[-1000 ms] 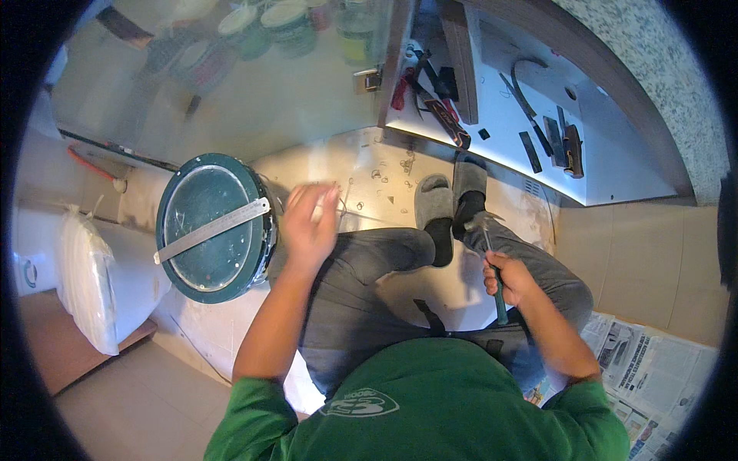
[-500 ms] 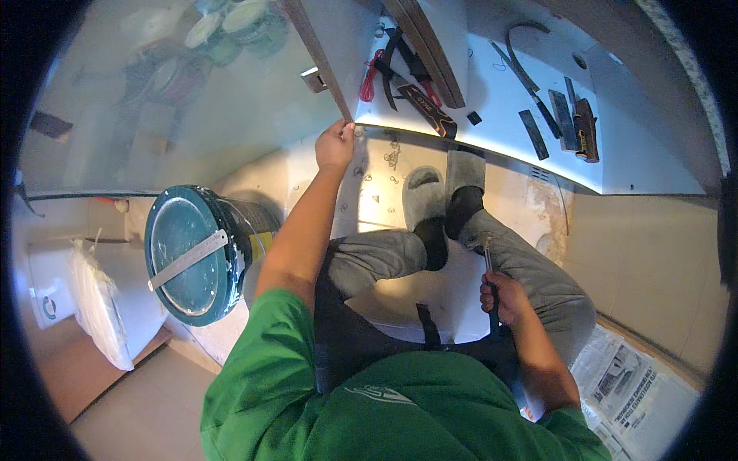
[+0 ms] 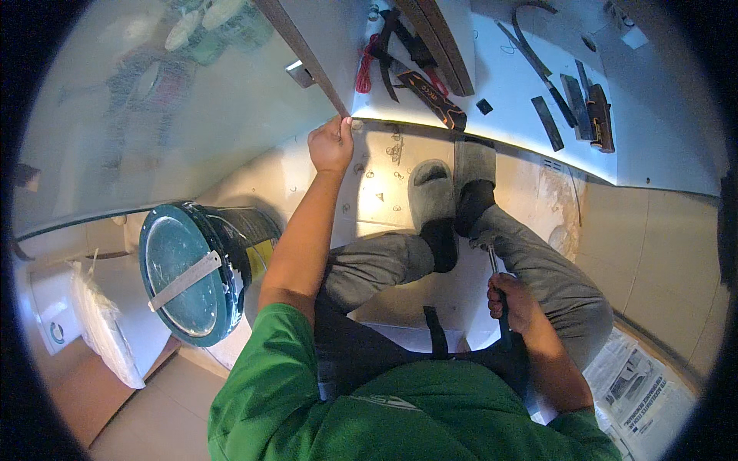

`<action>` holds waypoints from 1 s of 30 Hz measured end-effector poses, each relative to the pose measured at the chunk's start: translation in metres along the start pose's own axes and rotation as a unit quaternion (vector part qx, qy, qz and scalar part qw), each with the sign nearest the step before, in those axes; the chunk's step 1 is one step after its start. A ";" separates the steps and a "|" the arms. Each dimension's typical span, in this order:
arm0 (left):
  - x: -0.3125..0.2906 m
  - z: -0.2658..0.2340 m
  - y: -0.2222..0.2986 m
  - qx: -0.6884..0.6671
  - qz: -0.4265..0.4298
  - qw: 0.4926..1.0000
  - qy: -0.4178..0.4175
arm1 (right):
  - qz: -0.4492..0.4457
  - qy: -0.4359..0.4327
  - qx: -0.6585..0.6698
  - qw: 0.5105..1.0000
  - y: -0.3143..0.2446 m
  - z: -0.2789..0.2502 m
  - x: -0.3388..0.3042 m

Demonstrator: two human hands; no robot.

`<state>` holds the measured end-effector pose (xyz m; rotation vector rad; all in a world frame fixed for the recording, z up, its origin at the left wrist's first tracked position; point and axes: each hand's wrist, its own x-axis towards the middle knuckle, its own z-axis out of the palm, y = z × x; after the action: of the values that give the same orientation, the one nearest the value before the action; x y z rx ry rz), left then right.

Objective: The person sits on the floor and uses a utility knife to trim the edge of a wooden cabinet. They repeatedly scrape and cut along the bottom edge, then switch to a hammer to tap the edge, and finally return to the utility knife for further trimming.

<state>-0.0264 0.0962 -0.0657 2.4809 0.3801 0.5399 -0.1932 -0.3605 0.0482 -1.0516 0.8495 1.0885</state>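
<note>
My left hand [image 3: 330, 146] is closed on the lower corner of a cabinet door's dark edge strip [image 3: 307, 58], thumb on top. The door's large glassy panel [image 3: 154, 138] spreads to the left, with a small metal lock plate [image 3: 300, 74] on the edge. Down by my right knee, my right hand [image 3: 515, 302] is wrapped round the dark grip of a hammer [image 3: 494, 261]. Its metal shaft points away from me, and its head is hard to make out against my grey trousers.
On the white cabinet floor [image 3: 500, 142] lie a black and orange tool [image 3: 432, 100], red cord [image 3: 365, 69], dark flat strips [image 3: 547, 123] and a brown-handled tool [image 3: 601, 119]. A green-lidded bucket [image 3: 181, 292] with a metal ruler [image 3: 184, 280] stands left; newspaper [image 3: 642, 392] lies right.
The view has shifted slightly. The door edge and my left hand have moved a little to the left in the picture. Both hands keep their holds.
</note>
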 end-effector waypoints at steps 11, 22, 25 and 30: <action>-0.037 0.039 0.027 -0.188 -0.103 0.975 0.064 | 0.018 0.010 0.010 1.000 0.002 -0.003 0.004; -0.033 0.030 0.024 -0.107 -0.092 0.983 0.118 | 0.004 0.021 -0.008 1.000 0.000 0.004 0.002; -0.034 0.032 0.022 -0.109 -0.095 0.984 0.108 | -0.017 0.011 -0.022 1.000 -0.003 0.012 -0.002; -0.035 0.034 0.026 -0.073 -0.081 0.989 0.103 | -0.021 0.021 -0.037 0.999 -0.008 0.021 -0.008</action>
<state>-0.0375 0.0463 -0.0865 2.2373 0.5961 0.7323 -0.1870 -0.3438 0.0631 -1.1529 0.8231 1.0720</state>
